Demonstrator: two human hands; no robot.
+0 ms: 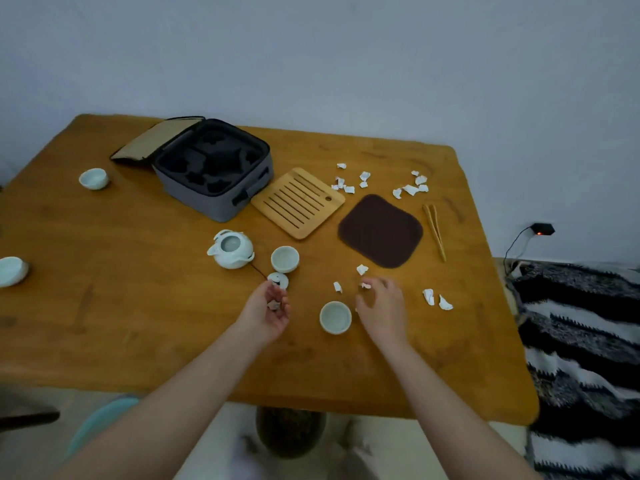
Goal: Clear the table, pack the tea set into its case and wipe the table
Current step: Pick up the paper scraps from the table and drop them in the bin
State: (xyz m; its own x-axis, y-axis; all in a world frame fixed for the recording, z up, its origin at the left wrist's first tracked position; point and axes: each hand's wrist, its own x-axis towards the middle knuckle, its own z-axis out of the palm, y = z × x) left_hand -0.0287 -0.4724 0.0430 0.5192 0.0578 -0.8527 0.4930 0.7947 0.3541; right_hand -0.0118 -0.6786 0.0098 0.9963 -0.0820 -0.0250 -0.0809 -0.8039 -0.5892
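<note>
Far to the left of the case point(213, 168), one cup point(12, 270) sat at the table point(138, 323) edge, with a second cup point(93, 178) just left of the case. The case lay open with its foam slots bare, ready for the set, so nothing was packed yet. In front of the case stood the teapot point(231, 250), uncovered, with its lid point(278, 280) and a third cup point(284, 259) beside it.

Nearer you than the case, your left hand point(268, 311) was palm up, fingers curled round a gathered scrap point(273, 304). It was likely serving as a bin. To the front right of the case, past a fourth cup point(335, 317), your right hand point(381, 306) pinched a white scrap point(365, 285) in its fingertips.

Right of the case lay the bamboo tray point(298, 202), then the brown cloth point(381, 232), spread flat, probably kept for the wipe. Loose scraps point(412, 188) lay beyond it and the tongs point(434, 232) furthest right.
</note>
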